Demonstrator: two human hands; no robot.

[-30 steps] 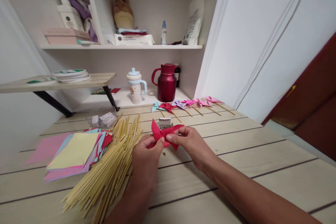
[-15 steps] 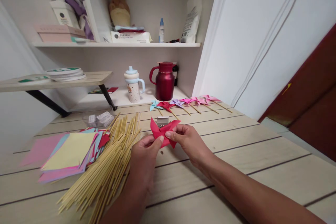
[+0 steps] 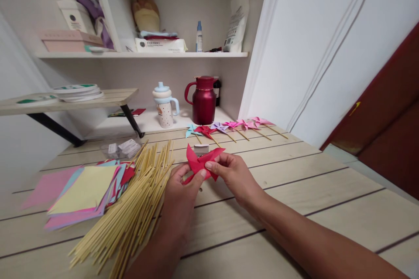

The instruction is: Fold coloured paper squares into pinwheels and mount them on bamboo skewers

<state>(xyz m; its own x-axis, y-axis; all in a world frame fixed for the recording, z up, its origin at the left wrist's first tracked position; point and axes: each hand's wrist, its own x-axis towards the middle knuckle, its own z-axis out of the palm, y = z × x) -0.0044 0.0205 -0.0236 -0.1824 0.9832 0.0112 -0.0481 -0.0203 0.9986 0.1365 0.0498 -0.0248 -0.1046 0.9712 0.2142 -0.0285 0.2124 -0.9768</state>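
Your left hand (image 3: 181,192) and right hand (image 3: 233,178) meet over the near middle of the counter (image 3: 294,192), both pinched on a folded red paper pinwheel (image 3: 200,163). Left thumb and forefinger clamp its lower left edge; right fingertips press at its centre. The paper sits above and between the hands, slightly nearer the right. Points spread up-left and right; no clear long axis.

Just left of your left hand: a loose heap of bamboo sticks (image 3: 137,202), long axis running from near-left to far-right, tips ending close beside the paper. The left hand is nearer them.

Further left, touching the sticks: a stack of coloured paper squares (image 3: 85,189).

Directly behind the pinwheel: a small white box (image 3: 201,148), partly hidden; contents too small to tell.

Far edge: a row of finished pinwheels (image 3: 229,127) on sticks, well apart from the hands. Behind them a red jug (image 3: 203,100) and a spouted cup (image 3: 163,105).

Nothing lies between the hands and the sticks.
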